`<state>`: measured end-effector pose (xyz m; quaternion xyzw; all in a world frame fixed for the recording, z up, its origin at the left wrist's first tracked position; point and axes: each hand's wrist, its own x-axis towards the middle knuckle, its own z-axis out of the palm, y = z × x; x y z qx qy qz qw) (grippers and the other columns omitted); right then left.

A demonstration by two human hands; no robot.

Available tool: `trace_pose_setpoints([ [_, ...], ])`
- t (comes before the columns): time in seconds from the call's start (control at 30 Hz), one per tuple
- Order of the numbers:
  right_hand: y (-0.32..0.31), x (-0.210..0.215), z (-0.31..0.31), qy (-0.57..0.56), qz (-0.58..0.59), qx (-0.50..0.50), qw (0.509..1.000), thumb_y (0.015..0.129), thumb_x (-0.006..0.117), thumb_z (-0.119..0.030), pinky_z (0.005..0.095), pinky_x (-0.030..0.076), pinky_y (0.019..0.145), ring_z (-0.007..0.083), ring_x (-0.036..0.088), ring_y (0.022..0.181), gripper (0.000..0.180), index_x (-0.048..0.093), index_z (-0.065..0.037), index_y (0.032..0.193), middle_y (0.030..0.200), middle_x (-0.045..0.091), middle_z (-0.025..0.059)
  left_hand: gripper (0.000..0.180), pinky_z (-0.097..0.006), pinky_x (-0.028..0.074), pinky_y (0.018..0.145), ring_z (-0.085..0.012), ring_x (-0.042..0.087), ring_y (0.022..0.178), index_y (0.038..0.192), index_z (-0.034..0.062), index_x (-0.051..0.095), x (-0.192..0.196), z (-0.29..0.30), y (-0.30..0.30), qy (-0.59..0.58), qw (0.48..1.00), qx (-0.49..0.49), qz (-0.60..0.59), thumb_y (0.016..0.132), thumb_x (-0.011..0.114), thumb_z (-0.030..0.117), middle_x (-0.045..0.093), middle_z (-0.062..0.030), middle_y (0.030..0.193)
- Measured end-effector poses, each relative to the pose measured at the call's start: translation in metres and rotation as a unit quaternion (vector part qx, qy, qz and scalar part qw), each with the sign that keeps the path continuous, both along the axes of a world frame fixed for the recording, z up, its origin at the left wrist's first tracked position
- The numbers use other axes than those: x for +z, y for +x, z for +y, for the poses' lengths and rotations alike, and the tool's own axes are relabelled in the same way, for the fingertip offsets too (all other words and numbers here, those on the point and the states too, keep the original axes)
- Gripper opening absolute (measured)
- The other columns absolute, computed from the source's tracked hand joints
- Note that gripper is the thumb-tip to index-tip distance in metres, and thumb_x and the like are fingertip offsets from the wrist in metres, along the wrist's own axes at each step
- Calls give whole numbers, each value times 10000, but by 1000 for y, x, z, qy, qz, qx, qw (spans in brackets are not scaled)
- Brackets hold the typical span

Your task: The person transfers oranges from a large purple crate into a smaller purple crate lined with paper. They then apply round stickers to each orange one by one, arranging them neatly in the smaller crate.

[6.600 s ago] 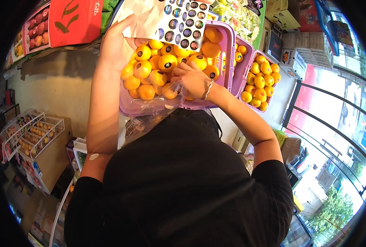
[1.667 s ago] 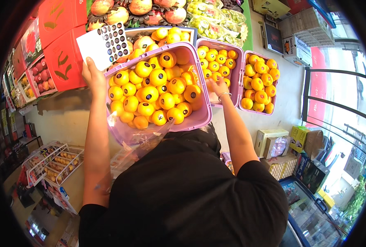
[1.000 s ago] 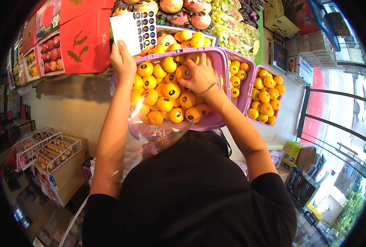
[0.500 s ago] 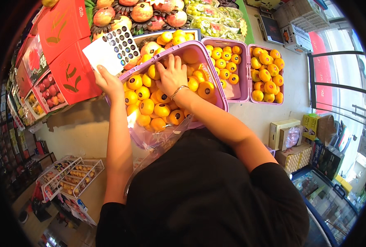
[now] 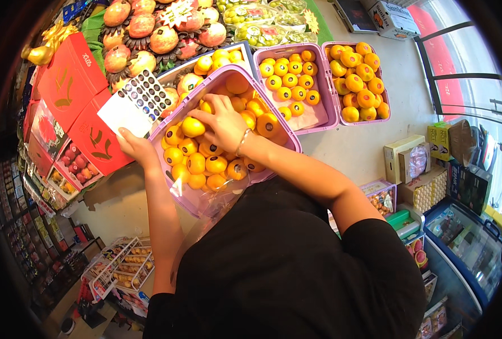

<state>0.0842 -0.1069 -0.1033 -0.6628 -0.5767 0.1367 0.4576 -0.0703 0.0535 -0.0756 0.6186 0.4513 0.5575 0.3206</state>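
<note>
My left hand [image 5: 136,148] pinches the lower edge of a white sheet [image 5: 145,95] with rows of round dark stickers. The sheet hangs over the left rim of a purple plastic crate [image 5: 297,146]. Inside that crate lie many oranges, most with a small dark round sticker. Reaching in from the right, my right hand [image 5: 225,125] wears a bracelet [image 5: 243,141], and its fingers curl round an orange [image 5: 193,126] on top of the pile. Some of its fingertips are hidden among the fruit. Clear plastic film [image 5: 214,204] lies over the crate's near edge.
Two more crates of stickered oranges, one purple [image 5: 333,121] and one filled higher [image 5: 357,85], stand to the right. Pomegranates [image 5: 163,39] and packed green grapes [image 5: 256,35] lie beyond. Red gift boxes [image 5: 73,73] are at left, a wire rack [image 5: 121,265] at lower left, a glass-topped freezer [image 5: 460,243] at lower right.
The whole view has shifted somewhat. My right hand has come up from pressing among the oranges and now has its fingers round one on top. The left hand still holds the sticker sheet.
</note>
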Motion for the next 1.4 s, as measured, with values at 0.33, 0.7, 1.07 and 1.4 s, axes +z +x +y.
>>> trace_pose_setpoints([
  [0.33,159,-55,-133,-87,45,-232,968,695,726,-79,428,409,1002,383,477,1157,507,647,-165,1188,1251,454,208,410,-337,458,836,-219,572,914,1159,-116,489,-3,2,-11,5,999,26,47,1041,370,259,611,-174,1041],
  [0.7,151,-17,-74,22,175,-230,957,753,749,-140,375,484,853,343,589,990,452,599,-12,1159,1124,599,200,393,-319,458,769,-173,578,831,1036,-79,564,0,-1,-12,-15,998,39,46,1034,395,276,639,-126,923],
  [1.07,21,20,-38,-302,-354,202,862,764,672,-516,498,458,886,341,427,1209,948,199,-209,1526,1276,440,185,351,-392,450,619,-278,581,657,988,-46,572,-7,4,-11,40,999,22,29,1011,410,264,622,-178,759],
  [1.4,-9,23,-14,-384,-342,175,840,698,683,-656,440,508,782,325,532,1114,957,353,-155,1444,1173,535,157,329,-401,455,615,-322,594,650,958,-45,578,-8,3,-14,44,997,29,54,1006,419,239,626,-190,756],
])
